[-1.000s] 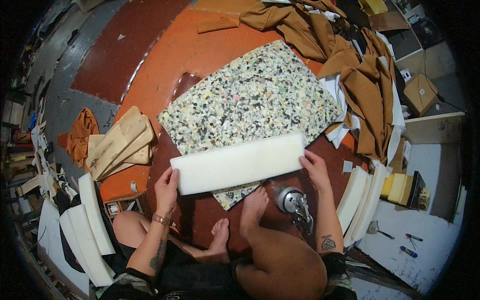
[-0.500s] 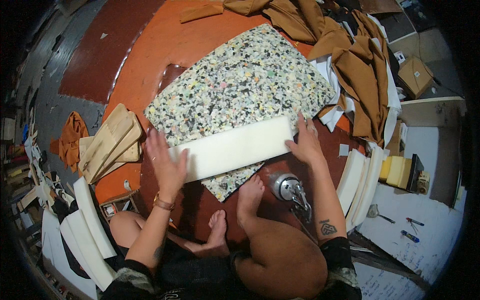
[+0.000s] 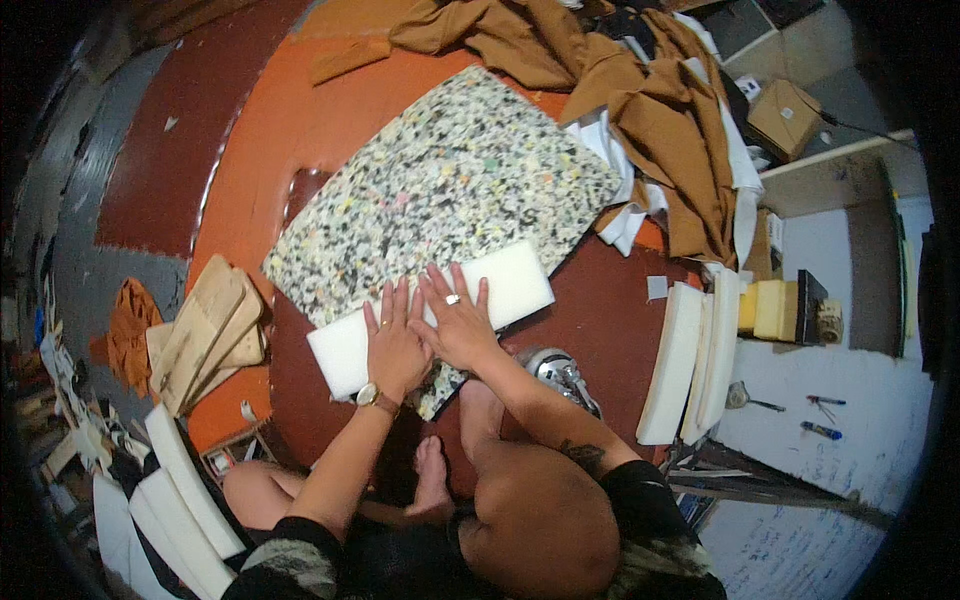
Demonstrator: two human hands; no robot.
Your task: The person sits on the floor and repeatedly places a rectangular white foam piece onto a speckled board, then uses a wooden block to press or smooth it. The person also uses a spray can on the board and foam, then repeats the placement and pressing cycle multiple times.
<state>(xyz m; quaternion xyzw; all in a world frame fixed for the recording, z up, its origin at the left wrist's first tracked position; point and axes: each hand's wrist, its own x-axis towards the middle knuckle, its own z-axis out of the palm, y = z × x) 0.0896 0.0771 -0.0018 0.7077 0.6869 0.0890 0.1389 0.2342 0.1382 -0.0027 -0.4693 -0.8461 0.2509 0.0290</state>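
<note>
A long white foam strip [image 3: 510, 285] lies across the near edge of a speckled multicolour foam slab [image 3: 440, 190] on the red-brown floor. My left hand [image 3: 392, 345] and my right hand [image 3: 458, 318] rest flat on the middle of the strip, side by side, fingers spread and pressing down. Neither hand grips anything. I sit on the floor with my bare knee and foot [image 3: 432, 480] just below the strip.
A shiny metal tool [image 3: 560, 372] lies by my right knee. White foam pieces [image 3: 690, 355] stand to the right, more [image 3: 180, 490] at lower left. Wooden pieces [image 3: 205, 330] lie to the left. Brown fabric [image 3: 660, 130] is heaped at the back right.
My hands have come in from the two ends of the white strip to its middle and now lie flat together on it. The strip sits pressed onto the slab's near edge.
</note>
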